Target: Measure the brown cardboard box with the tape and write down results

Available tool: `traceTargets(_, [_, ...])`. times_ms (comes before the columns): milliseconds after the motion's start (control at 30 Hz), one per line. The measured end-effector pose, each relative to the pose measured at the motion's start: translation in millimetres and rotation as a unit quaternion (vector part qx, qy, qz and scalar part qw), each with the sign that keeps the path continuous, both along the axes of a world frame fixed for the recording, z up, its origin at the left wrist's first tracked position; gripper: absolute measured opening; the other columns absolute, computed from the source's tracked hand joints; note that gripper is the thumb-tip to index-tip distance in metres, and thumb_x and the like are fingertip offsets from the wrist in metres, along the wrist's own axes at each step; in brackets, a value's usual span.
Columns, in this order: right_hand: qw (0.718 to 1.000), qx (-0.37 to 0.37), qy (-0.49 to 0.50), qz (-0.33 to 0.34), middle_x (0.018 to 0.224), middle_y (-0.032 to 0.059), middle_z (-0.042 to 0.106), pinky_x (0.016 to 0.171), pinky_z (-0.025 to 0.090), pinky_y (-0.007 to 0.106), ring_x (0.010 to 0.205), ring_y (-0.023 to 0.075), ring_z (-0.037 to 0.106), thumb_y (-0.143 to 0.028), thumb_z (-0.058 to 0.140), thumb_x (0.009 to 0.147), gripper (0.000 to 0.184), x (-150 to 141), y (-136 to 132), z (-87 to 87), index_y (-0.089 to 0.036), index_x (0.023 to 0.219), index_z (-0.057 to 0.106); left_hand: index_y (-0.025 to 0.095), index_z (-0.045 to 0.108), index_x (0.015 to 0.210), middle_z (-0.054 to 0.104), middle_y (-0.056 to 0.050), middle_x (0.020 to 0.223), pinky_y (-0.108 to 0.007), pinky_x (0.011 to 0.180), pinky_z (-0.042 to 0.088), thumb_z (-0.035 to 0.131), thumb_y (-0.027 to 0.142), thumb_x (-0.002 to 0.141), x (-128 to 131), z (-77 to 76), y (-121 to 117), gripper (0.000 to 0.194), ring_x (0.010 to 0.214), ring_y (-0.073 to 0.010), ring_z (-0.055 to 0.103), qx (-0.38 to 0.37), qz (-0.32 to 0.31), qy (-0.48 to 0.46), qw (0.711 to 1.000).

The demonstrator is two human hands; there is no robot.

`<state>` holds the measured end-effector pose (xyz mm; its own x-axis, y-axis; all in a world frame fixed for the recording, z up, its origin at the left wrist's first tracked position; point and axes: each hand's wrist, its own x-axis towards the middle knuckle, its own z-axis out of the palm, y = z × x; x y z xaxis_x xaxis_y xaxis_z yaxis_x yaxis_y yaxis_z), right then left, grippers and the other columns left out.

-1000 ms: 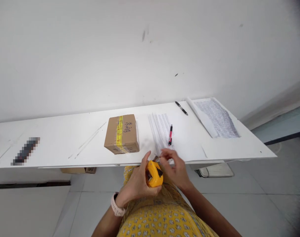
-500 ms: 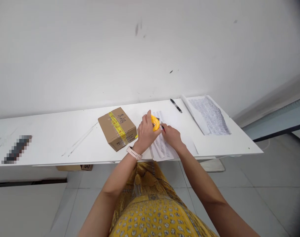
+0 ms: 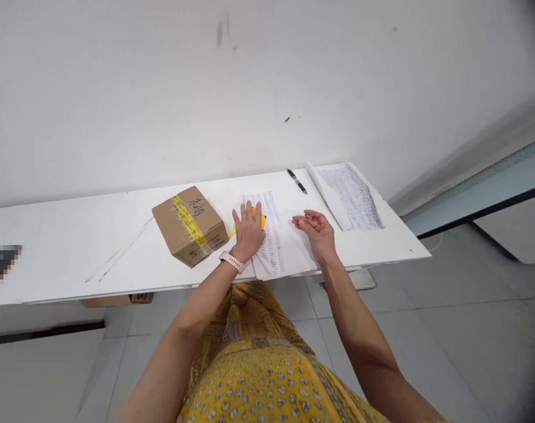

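Observation:
My left hand (image 3: 248,234), with a pale watch band at the wrist, rests palm down on the papers with its fingers spread. Under and beside its fingers lies a yellow tape measure (image 3: 263,220), partly covered. Printed sheets with columns of text (image 3: 274,241) lie beneath it. To the left stands a closed cardboard box (image 3: 186,229) with yellow tape and black handwriting; a short yellow strip shows between box and hand. My right hand (image 3: 319,235) is raised over the sheets' right side, fingers closed round a pen (image 3: 310,217) with red and blue parts, mostly hidden.
A black pen (image 3: 297,181) lies near the wall. Right of it is a sheet dense with writing (image 3: 353,197). A blurred dark object (image 3: 0,270) sits at the far left of the white table (image 3: 117,235). Another carton (image 3: 117,299) is below the table.
My left hand has flattened and lowered the tape measure onto the papers. My right hand has moved away to the right with the pen and turned. The view has shifted right.

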<state>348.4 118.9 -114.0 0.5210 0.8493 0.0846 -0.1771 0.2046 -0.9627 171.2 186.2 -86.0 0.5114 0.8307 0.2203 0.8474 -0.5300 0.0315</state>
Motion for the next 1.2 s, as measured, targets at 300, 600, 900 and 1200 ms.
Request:
traceTargets(300, [0.99, -0.06, -0.101, 0.079, 0.082, 0.0022, 0.068, 0.073, 0.052, 0.031, 0.078, 0.0165, 0.064, -0.064, 0.055, 0.086, 0.045, -8.8, 25.6, -3.5, -0.022, 0.1, 0.061, 0.006, 0.051, 0.133, 0.054, -0.021, 0.141, -0.044, 0.108, 0.041, 0.04, 0.006, 0.095, 7.3, -5.7, -69.7, 0.04, 0.132, -0.0276, 0.049, -0.065, -0.161, 0.125, 0.977])
traceTargets(600, [0.984, -0.086, -0.146, 0.051, 0.062, -0.005, 0.055, 0.057, 0.041, 0.026, 0.057, 0.0123, 0.05, -0.044, 0.07, 0.078, 0.027, -9.2, 27.8, -16.0, -0.022, 0.082, 0.056, 0.01, 0.043, 0.136, 0.045, -0.02, 0.145, -0.035, 0.073, 0.056, 0.044, 0.006, 0.091, 18.8, -6.4, -68.9, 0.045, 0.111, -0.027, 0.056, -0.12, -0.15, 0.112, 0.975])
traceTargets(900, [0.969, -0.105, -0.218, 0.044, 0.06, -0.0056, 0.054, 0.059, 0.041, 0.028, 0.056, 0.0133, 0.051, -0.032, 0.065, 0.078, 0.016, -6.4, 28.4, -14.4, -0.022, 0.077, 0.054, 0.014, 0.031, 0.15, 0.025, -0.016, 0.163, -0.039, 0.083, 0.055, 0.041, 0.007, 0.09, 21.7, -5.5, -70.0, 0.061, 0.121, -0.029, 0.054, -0.182, -0.12, 0.113, 0.969])
traceTargets(1200, [0.956, -0.093, -0.278, 0.015, 0.058, -0.0056, 0.042, 0.058, 0.036, 0.028, 0.057, 0.0131, 0.043, -0.027, 0.059, 0.077, 0.027, -6.2, 26.2, -13.3, -0.024, 0.06, 0.039, 0.015, 0.03, 0.151, 0.02, -0.018, 0.164, -0.038, 0.076, 0.058, 0.037, 0.007, 0.093, 22.9, -9.7, -72.3, 0.059, 0.101, -0.0246, 0.066, -0.175, -0.112, 0.123, 0.97])
